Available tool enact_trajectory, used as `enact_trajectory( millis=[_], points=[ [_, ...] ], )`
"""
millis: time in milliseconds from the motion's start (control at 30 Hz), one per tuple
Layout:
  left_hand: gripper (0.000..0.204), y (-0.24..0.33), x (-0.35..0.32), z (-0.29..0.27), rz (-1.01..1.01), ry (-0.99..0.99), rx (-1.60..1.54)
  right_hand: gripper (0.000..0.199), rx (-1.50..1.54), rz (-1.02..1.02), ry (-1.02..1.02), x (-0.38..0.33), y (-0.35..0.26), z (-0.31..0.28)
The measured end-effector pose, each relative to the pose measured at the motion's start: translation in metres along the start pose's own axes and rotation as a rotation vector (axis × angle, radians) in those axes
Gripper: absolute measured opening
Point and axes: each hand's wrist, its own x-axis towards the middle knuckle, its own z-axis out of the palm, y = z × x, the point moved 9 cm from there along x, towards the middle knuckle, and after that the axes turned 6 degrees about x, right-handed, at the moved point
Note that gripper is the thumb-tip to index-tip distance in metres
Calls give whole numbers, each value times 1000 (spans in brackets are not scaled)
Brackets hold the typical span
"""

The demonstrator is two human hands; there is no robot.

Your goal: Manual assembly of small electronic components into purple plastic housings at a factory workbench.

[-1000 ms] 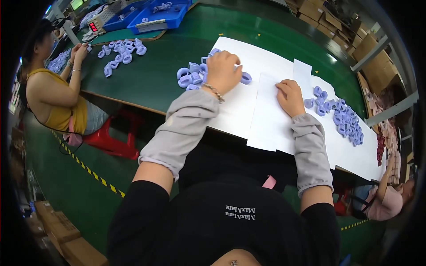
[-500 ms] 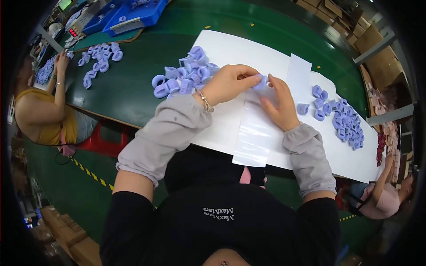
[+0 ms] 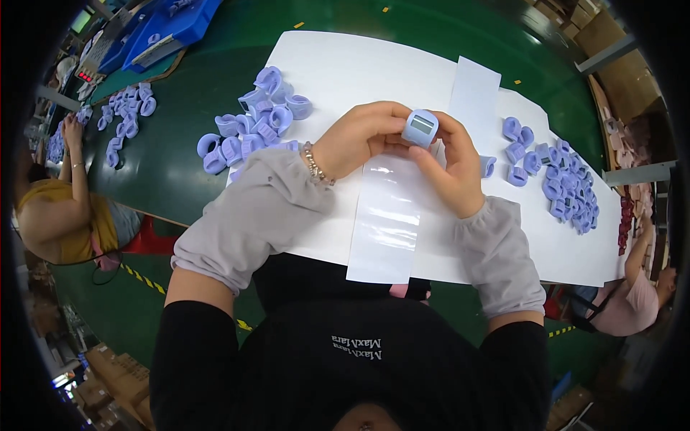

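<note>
Between both hands, over the middle of the white sheet [image 3: 316,61], is a small lavender ring-shaped device with a display window [image 3: 420,128], its window facing up. My left hand [image 3: 359,140] pinches it from the left, and my right hand [image 3: 458,167] has thumb and fingers around its right side. Below them lies a glossy strip of film [image 3: 386,223], reaching over the near table edge. To the left is a heap of the same lavender ring pieces [image 3: 251,118]. A larger pile of ring pieces with display windows [image 3: 570,188] lies to the right, with several loose ones beside it.
A second glossy strip [image 3: 474,90] lies beyond my right hand. Blue bins [image 3: 172,32] and more ring pieces [image 3: 128,115] are at the far left. One person [image 3: 65,208] sits left, another [image 3: 625,302] right, by dark red pieces [image 3: 624,224].
The device has been turned, so its display window now faces up. My right fingers have closed in around it. The view has shifted, with the left heap now farther left.
</note>
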Motion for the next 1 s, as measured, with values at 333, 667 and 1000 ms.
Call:
enact_trajectory(
  millis=[333, 667, 1000],
  points=[
    [34, 3, -8, 10, 154, 33, 450, 49, 73, 54, -43, 3, 7, -4],
    [34, -1, -6, 9, 155, 35, 409, 50, 75, 78, -44, 3, 8, -5],
    [33, 2, -8, 8, 169, 47, 427, 44, 113, 23, 43, 6, 6, -4]
  ],
)
